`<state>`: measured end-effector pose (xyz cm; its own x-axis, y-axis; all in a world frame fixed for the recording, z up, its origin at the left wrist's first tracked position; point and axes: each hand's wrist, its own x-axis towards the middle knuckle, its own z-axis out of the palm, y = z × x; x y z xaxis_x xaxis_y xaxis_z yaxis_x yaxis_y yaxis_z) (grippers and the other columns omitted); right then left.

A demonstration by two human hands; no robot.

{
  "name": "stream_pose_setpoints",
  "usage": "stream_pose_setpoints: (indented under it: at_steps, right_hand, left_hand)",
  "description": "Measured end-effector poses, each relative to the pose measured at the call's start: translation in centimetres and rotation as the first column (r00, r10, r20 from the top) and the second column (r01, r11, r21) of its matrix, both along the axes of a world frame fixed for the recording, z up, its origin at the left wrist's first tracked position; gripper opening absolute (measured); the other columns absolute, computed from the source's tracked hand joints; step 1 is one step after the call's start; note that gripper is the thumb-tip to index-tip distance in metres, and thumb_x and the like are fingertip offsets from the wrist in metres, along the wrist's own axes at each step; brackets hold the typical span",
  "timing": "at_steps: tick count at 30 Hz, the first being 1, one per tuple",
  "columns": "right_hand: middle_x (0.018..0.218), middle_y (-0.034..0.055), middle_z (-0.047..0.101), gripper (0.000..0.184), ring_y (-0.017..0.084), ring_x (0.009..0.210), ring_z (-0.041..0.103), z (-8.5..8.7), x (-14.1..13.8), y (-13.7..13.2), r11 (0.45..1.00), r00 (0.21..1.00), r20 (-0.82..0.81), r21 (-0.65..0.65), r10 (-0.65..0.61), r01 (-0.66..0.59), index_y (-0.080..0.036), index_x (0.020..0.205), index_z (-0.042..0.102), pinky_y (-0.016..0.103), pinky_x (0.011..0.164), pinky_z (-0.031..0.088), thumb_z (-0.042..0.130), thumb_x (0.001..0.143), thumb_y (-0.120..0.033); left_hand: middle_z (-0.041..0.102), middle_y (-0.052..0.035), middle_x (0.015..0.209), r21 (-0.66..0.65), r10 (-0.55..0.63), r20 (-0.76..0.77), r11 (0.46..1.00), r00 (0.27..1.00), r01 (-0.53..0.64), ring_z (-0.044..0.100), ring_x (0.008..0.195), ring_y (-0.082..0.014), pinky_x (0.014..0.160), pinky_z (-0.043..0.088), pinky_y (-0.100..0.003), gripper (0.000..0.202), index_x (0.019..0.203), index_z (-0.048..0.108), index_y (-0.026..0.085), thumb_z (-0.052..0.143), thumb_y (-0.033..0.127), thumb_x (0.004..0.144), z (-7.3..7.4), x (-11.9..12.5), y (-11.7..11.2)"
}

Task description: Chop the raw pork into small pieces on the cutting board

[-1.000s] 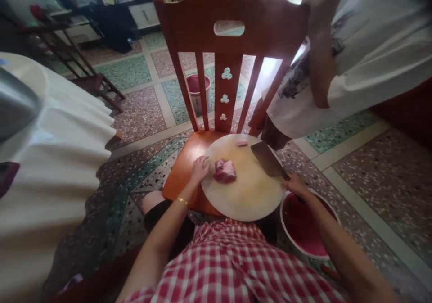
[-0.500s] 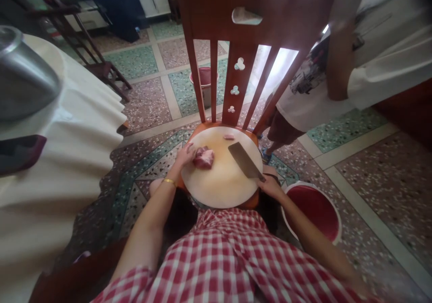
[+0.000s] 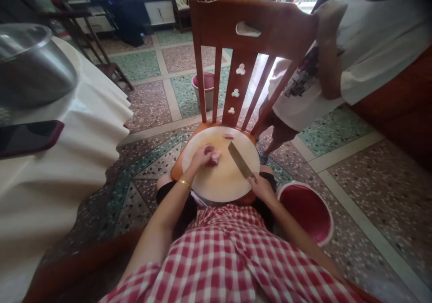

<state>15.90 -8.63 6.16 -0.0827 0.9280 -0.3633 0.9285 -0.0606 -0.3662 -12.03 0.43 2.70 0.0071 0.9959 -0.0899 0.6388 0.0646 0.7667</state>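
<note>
A round white cutting board (image 3: 219,183) lies on the seat of a wooden chair in front of me. On its left half my left hand (image 3: 202,155) is closed over a chunk of raw meat (image 3: 213,158), which the fingers partly cover. My right hand (image 3: 261,187) grips the handle of a cleaver (image 3: 240,160) at the board's right edge. The blade points away to the upper left, apart from the meat. A small strip of meat (image 3: 228,136) lies by itself near the far rim.
The chair's slatted back (image 3: 232,78) rises behind the board. A red-lined bucket (image 3: 305,213) stands at my right, and a bin (image 3: 206,89) beyond the chair. To the left, a cloth-covered table (image 3: 91,127) bears a steel pot (image 3: 37,69) and a phone (image 3: 30,137). A person (image 3: 337,69) stands at the right.
My left hand has moved right from the meat's side to over it, and the meat sits slightly further right. My right hand has shifted a little left with the cleaver. The view has tilted up.
</note>
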Motion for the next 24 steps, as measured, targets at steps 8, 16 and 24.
stream_pose_setpoints:
  at_steps: [8, 16, 24]
  right_hand:
    - [0.093, 0.0117, 0.068, 0.029, 0.020, 0.083, 0.063, 0.3, -0.3, 0.4, 0.998, 0.997, 0.061, -0.051, 0.050, -0.047, -0.016, 0.108, 0.052, 0.025, 0.065, 0.033, 0.032, 0.093, -0.031]
    - [0.090, 0.0135, 0.068, 0.032, 0.021, 0.082, 0.063, -1.7, 0.2, 0.1, 0.999, 0.999, -0.027, -0.040, 0.035, -0.036, -0.013, 0.110, 0.051, 0.026, 0.065, 0.034, 0.029, 0.093, -0.028]
    - [0.087, 0.0123, 0.068, 0.031, 0.021, 0.080, 0.062, -1.1, 0.3, 0.7, 0.998, 1.000, -0.020, -0.053, 0.014, -0.015, -0.015, 0.101, 0.058, 0.026, 0.064, 0.035, 0.033, 0.089, -0.030]
  left_hand:
    - [0.067, -0.0071, 0.090, -0.282, 0.080, -0.378, 0.939, 0.922, -0.197, 0.063, 0.082, -0.0198, 0.068, 0.043, -0.026, 0.024, 0.091, 0.056, 0.019, 0.060, 0.031, 0.071, 2.7, -0.1, 2.9]
    - [0.062, -0.0025, 0.072, -0.037, -0.025, 0.002, 0.999, 1.000, 0.025, 0.056, 0.057, -0.0101, 0.057, 0.043, -0.021, 0.019, 0.087, 0.053, 0.015, 0.050, 0.034, 0.082, 6.0, 5.5, 4.7]
    - [0.059, -0.0088, 0.108, 0.023, -0.049, -0.343, 0.998, 0.938, 0.060, 0.055, 0.101, -0.0227, 0.086, 0.043, -0.035, 0.039, 0.113, 0.054, 0.021, 0.054, 0.042, 0.080, 4.2, 5.4, 0.8]
